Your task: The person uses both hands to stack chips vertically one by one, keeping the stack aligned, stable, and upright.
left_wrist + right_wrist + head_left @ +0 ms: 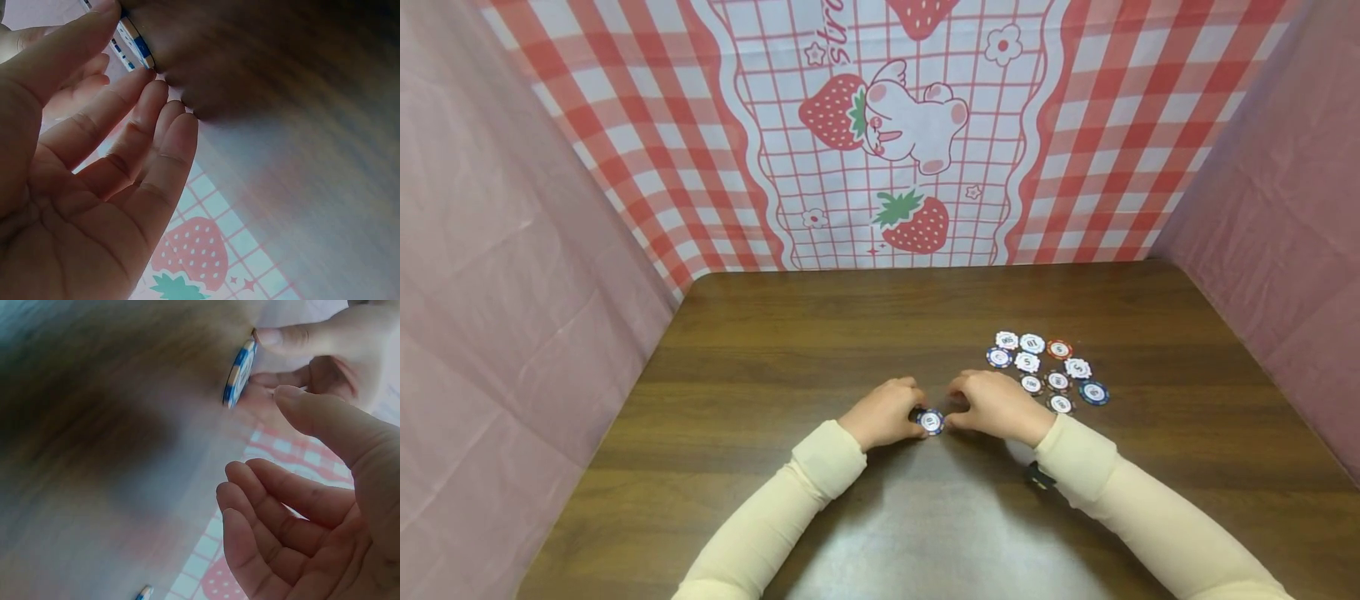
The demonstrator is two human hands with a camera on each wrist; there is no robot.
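Note:
A blue-and-white poker chip [930, 422] marked 10 lies flat on the wooden table, between the two hands. My left hand [886, 412] holds it by its edge, thumb on the near side and index finger on the far side. In the left wrist view the same chip [139, 45] shows edge-on at the thumb and index fingertips. My right hand [996, 405] is just right of the chip, fingers gently bent and thumb apart from them. In the right wrist view nothing lies between the right hand's [300, 506] fingers and thumb, and the chip [240, 372] stands beyond the thumb tip.
Several poker chips lie spread in a loose group beyond and right of my right hand, among them a red chip [1060, 349], a blue chip [1094, 392] and a white chip [1032, 342]. A checked strawberry cloth [1075, 167] hangs behind the table [737, 358]; pink cloth [512, 250] hangs at both sides.

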